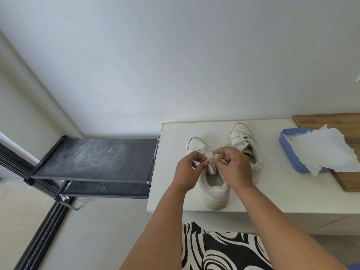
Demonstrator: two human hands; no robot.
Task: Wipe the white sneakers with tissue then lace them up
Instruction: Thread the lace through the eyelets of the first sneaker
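Two white sneakers stand on a white table (282,193), toes pointing away from me. The nearer sneaker (213,189) is under both my hands. My left hand (188,171) pinches a white lace (211,168) over the tongue, and my right hand (234,168) pinches the lace from the other side. The hands hide most of the eyelets. The second sneaker (246,145) sits a little farther back on the right, untouched. A sheet of white tissue (327,151) lies over a blue tray (286,147) at the right.
A wooden board (331,119) lies under the tray at the table's right end. A dusty black shoe rack (93,158) stands left of the table against the wall. My black-and-white patterned clothing (220,250) shows at the bottom.
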